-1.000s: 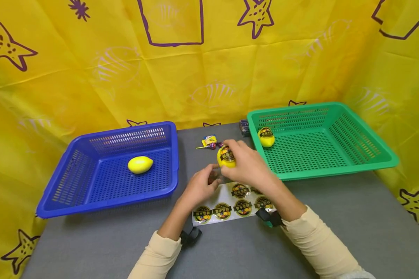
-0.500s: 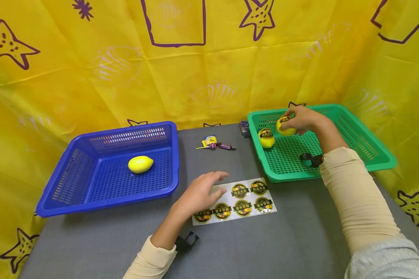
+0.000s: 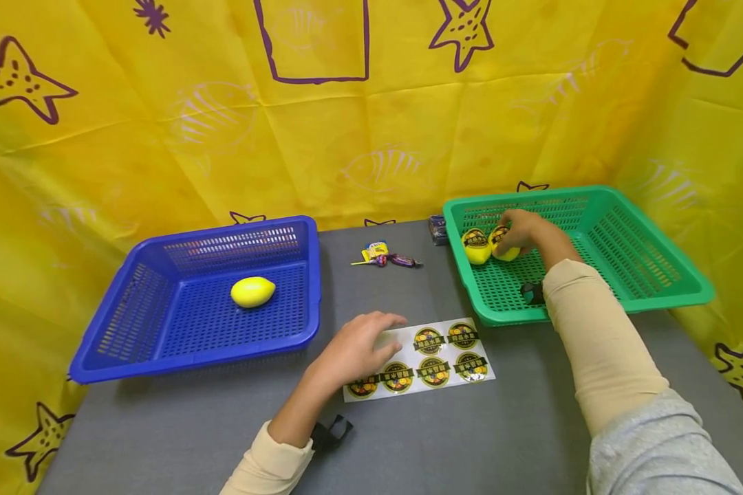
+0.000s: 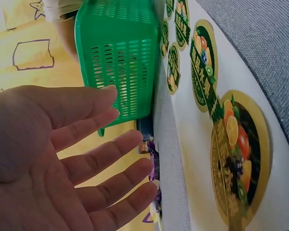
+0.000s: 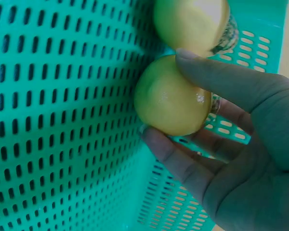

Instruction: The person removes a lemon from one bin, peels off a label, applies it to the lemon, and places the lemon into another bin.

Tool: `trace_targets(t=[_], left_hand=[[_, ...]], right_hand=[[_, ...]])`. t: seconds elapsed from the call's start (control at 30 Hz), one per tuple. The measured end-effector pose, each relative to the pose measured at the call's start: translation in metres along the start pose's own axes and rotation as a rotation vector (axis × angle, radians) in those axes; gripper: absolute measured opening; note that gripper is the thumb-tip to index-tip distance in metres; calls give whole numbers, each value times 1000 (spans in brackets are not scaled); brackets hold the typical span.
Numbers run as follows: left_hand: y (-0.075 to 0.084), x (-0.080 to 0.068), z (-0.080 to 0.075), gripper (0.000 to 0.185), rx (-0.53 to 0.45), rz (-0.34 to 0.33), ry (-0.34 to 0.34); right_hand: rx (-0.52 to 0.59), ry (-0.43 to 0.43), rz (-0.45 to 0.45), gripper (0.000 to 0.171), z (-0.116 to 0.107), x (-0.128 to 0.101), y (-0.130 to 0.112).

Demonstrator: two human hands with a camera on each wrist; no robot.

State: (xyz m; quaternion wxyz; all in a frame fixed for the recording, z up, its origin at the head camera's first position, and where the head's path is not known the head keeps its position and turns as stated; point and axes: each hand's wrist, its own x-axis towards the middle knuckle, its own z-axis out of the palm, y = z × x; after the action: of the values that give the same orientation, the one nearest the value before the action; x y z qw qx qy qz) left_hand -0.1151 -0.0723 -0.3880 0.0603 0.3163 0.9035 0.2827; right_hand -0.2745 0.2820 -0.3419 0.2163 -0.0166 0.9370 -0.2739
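Right hand [image 3: 523,234] grip wraps a stickered lemon [image 3: 505,244], low in the green basket [image 3: 656,289], touching the labelled lemon [image 3: 475,246] beside it. Left hand [image 3: 353,350] lies flat, released, pinning the sticker sheet [image 3: 436,357] to the desk [image 3: 470,440]

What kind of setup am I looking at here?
Probably a staged tabletop work station rather than a home: a grey table screened by a yellow printed backdrop, with a blue basket, a green basket and a sticker sheet.
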Motion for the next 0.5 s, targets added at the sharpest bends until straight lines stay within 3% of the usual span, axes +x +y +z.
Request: trace_targets(t=[0.17, 0.27, 0.37, 0.5], left_hand=[[5, -3, -3, 36, 6, 28, -4], [13, -7, -13, 36, 1, 62, -11], [20, -13, -34, 36, 7, 94, -7], [16, -18, -78, 37, 24, 91, 42]], right_hand=[[-40, -1, -23, 78, 3, 2, -1], [-46, -5, -22, 81, 4, 4, 0], [-40, -11, -12, 85, 5, 4, -1], [-35, -31, 16, 93, 5, 2, 2]])
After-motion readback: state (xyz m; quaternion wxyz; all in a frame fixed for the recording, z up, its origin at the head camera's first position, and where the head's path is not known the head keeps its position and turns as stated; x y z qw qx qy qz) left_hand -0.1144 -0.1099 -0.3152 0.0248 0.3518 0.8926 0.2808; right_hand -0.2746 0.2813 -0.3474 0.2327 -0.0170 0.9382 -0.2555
